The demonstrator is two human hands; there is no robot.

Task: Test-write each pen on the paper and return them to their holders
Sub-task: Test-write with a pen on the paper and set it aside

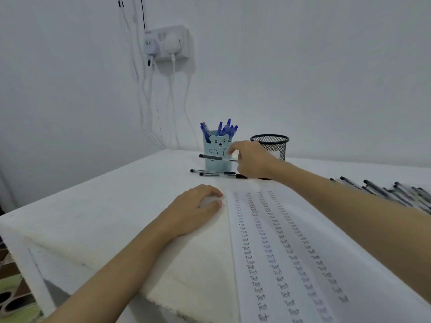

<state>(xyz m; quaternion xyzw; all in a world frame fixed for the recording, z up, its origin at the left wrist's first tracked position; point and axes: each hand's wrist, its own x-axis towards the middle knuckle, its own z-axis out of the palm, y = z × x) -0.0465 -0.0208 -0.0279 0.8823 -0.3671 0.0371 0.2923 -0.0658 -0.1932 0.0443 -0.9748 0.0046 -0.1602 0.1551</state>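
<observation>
While right hand pinches black pen at frame centre, left hand rests loosely curled, empty, by paper. You face pile of black pens at right edge; mesh holder appears empty.

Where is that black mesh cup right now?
In the head view, the black mesh cup stands at the far edge of the table, just right of the blue bear holder, partly behind the right hand.

Dim, bluish, soft light; wide-angle warp at edges, slight blur.
</observation>
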